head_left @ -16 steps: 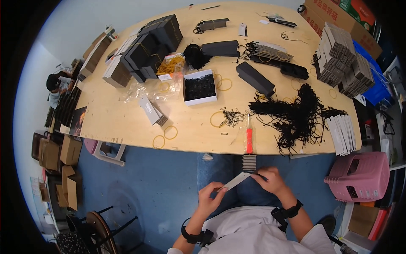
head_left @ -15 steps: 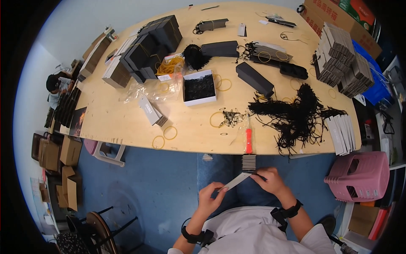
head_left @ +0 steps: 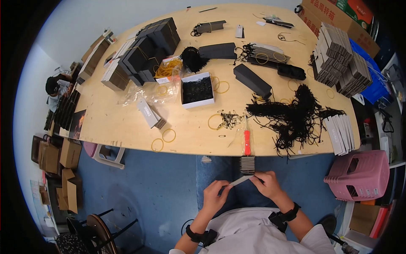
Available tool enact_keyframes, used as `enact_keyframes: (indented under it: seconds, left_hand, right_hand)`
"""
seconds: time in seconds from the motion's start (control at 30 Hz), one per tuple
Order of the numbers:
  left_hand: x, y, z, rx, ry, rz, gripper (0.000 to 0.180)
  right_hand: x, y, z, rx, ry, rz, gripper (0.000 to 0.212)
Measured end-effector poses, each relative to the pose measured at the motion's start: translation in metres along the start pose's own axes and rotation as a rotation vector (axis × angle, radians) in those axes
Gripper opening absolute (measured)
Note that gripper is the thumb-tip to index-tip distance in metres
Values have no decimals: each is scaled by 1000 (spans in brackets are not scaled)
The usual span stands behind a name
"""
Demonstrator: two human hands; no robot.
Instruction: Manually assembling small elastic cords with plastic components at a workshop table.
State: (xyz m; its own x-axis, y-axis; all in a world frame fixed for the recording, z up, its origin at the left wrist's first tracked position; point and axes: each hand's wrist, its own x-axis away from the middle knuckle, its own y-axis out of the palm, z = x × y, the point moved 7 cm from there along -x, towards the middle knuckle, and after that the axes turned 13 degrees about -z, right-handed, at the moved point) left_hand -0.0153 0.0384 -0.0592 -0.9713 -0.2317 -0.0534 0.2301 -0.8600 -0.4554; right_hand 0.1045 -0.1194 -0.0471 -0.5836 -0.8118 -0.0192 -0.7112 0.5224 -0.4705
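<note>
A light grey card hang tag (head_left: 240,181) stretches between my hands in front of my lap. My left hand (head_left: 216,195) pinches its near left end. My right hand (head_left: 267,185) has thumb and fingers closed on its other end. Just beyond the tag, below the table edge, a stack of grey tags (head_left: 247,165) touches or nearly touches it. On the table edge past the stack lies a red-handled awl (head_left: 247,143). Small metal safety pins (head_left: 230,120) are heaped behind it, and a tangle of black cords (head_left: 296,112) spreads to the right.
A fan of pale tags (head_left: 339,134) lies at the right edge. A white box of black pieces (head_left: 198,90), dark tag bundles (head_left: 148,51) and yellow rubber bands (head_left: 169,67) stand farther left. Tall tag stacks (head_left: 334,55) are back right; a pink stool (head_left: 359,175) is below. Another person (head_left: 57,89) works far left.
The tag between my hands has turned flatter and moved slightly away from me, closer to the stack. My left hand has shifted a little right and upward.
</note>
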Motion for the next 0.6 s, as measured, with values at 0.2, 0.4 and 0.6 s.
enact_keyframes:
  seconds: [0.2, 0.4, 0.6]
  left_hand:
    - [-3, 5, 0, 18, -15, -18, 10]
    - [-7, 4, 4, -13, -2, -28, 9]
    - [-8, 4, 4, -19, 3, -27, 8]
  right_hand:
    - [-3, 3, 7, -77, -29, 13, 13]
    - [-9, 1, -2, 112, -41, -86, 12]
    - [-8, 2, 6, 61, 24, -56, 10]
